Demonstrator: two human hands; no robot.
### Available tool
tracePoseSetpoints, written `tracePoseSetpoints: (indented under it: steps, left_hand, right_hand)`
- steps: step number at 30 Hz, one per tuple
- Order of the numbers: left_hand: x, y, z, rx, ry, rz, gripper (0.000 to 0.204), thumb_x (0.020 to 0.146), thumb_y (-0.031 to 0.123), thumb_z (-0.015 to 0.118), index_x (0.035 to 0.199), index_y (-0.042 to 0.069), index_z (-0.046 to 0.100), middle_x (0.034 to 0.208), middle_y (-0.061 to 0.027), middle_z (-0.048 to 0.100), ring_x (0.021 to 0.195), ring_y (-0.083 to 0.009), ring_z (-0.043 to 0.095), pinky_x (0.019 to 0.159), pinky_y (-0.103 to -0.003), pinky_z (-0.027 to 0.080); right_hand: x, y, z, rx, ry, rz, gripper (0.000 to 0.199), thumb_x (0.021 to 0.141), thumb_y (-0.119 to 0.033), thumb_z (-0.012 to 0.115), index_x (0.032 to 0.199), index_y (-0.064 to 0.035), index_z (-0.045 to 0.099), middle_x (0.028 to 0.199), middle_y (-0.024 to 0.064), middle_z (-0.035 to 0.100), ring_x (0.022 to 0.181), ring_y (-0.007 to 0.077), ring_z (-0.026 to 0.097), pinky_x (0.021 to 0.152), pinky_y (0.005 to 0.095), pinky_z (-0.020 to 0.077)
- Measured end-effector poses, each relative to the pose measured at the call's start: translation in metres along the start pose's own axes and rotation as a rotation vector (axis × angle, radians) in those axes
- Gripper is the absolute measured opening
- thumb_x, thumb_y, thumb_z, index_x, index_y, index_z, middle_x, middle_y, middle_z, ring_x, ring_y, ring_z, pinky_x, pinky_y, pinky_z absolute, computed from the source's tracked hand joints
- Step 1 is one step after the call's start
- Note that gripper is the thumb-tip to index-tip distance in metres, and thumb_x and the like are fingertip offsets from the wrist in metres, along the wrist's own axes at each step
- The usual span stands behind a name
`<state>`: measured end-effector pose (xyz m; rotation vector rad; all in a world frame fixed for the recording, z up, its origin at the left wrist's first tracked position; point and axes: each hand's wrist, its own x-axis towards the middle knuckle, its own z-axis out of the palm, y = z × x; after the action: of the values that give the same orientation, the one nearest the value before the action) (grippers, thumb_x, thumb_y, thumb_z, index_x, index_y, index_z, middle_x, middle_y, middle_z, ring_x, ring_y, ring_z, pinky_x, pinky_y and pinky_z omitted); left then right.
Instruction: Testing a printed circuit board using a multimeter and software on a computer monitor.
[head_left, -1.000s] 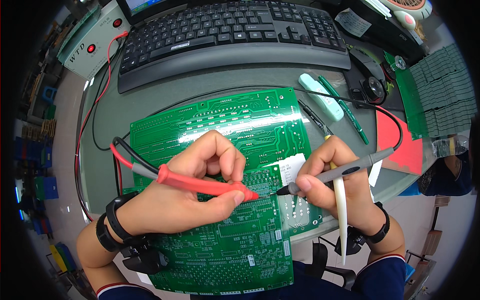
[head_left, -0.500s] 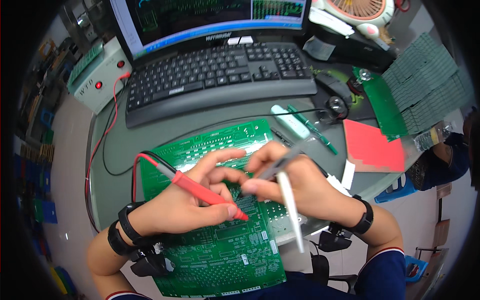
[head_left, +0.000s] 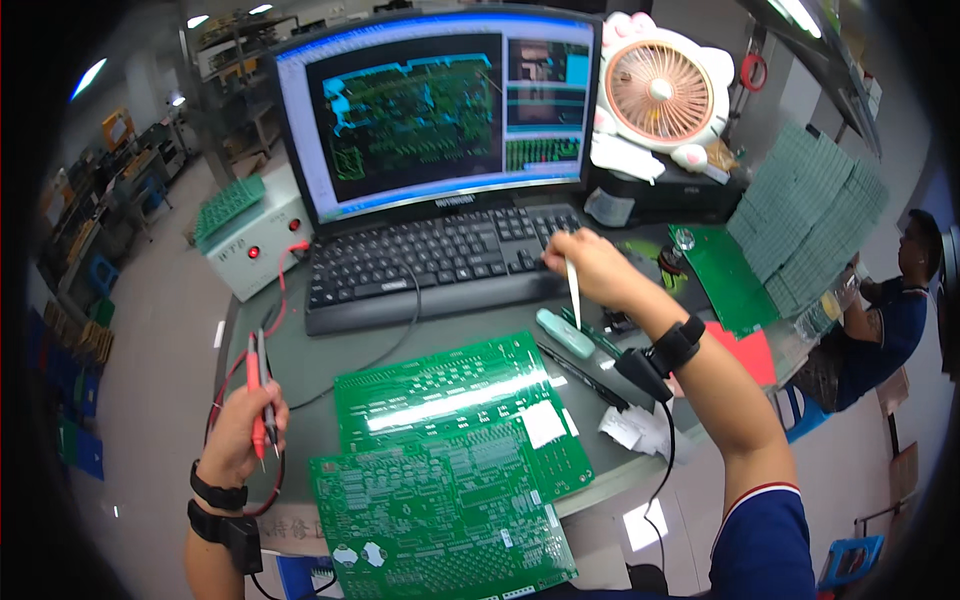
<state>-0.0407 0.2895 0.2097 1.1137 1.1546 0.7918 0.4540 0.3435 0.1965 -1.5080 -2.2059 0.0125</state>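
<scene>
My left hand [head_left: 240,425] is closed round two test probes, a red probe [head_left: 255,385] and a black probe [head_left: 268,400], held side by side with their metal tips downward. Left of the circuit boards, it stays apart from them. My right hand [head_left: 592,268] is over the number pad of the black keyboard [head_left: 430,262], fingers curled. A slim white pointed stick [head_left: 573,292] is gripped in it, point down. Whether a fingertip presses a key is hidden. Two green circuit boards overlap in front of me: a near board [head_left: 430,500] on top of a farther board [head_left: 390,388].
Behind the keyboard stands a monitor [head_left: 410,120] showing a board layout. A white box [head_left: 262,245] with red sockets sits left, a fan [head_left: 660,95] right. Stacked boards [head_left: 800,215], a teal marker [head_left: 564,334] and crumpled white paper [head_left: 640,432] lie rightward. A co-worker [head_left: 895,320] sits at right.
My hands have parted from over the board. The left went left, now with both probes; the right let go of the black probe and reached the keyboard. The view has tilted up.
</scene>
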Motion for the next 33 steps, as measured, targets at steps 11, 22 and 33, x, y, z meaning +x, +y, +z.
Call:
tracePoseSetpoints:
  steps: [11,22,33]
  left_hand:
    - [-0.028,-0.047,-0.038,0.462,0.044,0.034,0.022,0.095,0.025,0.056,0.096,0.004,0.053,0.073,-0.0045,0.061,0.065,-0.0133,0.06,0.058,-0.029,0.049]
    - [-0.171,-0.051,0.101,1.298,-0.21,0.793,0.071,0.078,0.043,0.074,0.132,0.003,0.048,0.136,-0.0141,0.049,0.13,-0.0315,0.044,0.109,-0.049,0.031]
    - [-0.205,-0.064,0.11,1.383,0.152,1.08,0.046,0.084,-0.007,0.05,0.129,-0.002,0.054,0.128,-0.0186,0.06,0.122,-0.0349,0.056,0.104,-0.042,0.042]
  right_hand:
    - [-0.074,-0.098,-0.038,0.233,-0.106,-0.012,0.017,0.091,-0.024,0.062,0.089,-0.0071,0.058,0.077,0.0108,0.062,0.081,0.0302,0.059,0.07,0.042,0.047]
    - [-0.232,-0.146,-0.076,0.417,-0.059,0.095,0.011,0.088,-0.015,0.066,0.088,-0.0039,0.062,0.082,0.0074,0.063,0.08,0.0241,0.057,0.072,0.0339,0.0449]
    - [-0.299,-0.154,-0.069,0.657,-0.007,0.171,0.011,0.091,-0.013,0.064,0.09,-0.002,0.063,0.083,0.0066,0.069,0.078,0.0191,0.064,0.073,0.0299,0.0479]
